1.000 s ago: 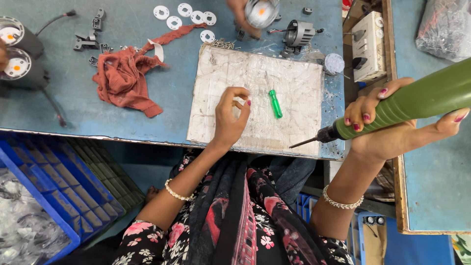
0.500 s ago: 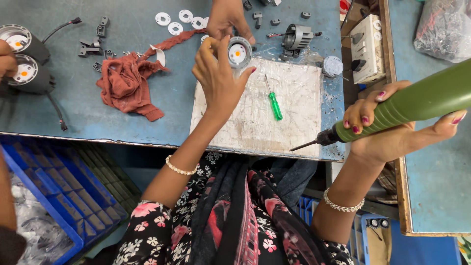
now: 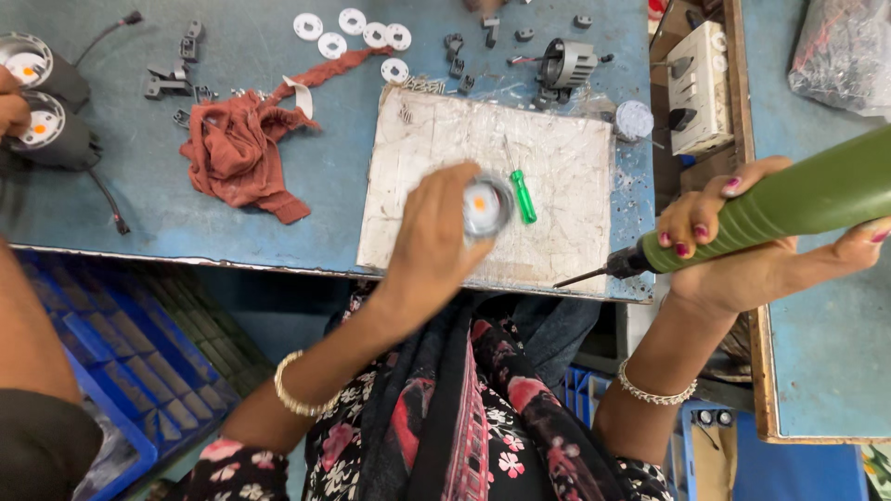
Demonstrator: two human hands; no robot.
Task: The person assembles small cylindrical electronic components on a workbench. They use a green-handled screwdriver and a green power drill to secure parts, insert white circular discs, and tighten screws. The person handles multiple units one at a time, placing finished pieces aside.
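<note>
My left hand (image 3: pixel 434 232) grips a small round silver lamp housing (image 3: pixel 486 206) with an orange centre, held just above the worn white work board (image 3: pixel 566 167). A green-handled screwdriver (image 3: pixel 522 192) lies on the board right beside the housing. My right hand (image 3: pixel 742 246) is wrapped around a thick green electric screwdriver (image 3: pixel 798 199), its dark bit pointing left over the board's front right corner, off the table's near edge.
A rust-red rag (image 3: pixel 243 153) lies on the blue table left of the board. Several white plastic rings (image 3: pixel 357 28) and dark metal parts (image 3: pixel 566 63) sit at the back. Two round lamps (image 3: pixel 37 102) are at far left, another person's arm (image 3: pixel 28 325) nearby. Blue crates (image 3: pixel 111 371) stand below.
My left hand reached to the far edge, took the round housing from another person's hand, and brought it back down over the board. My right hand with the green tool stayed put.
</note>
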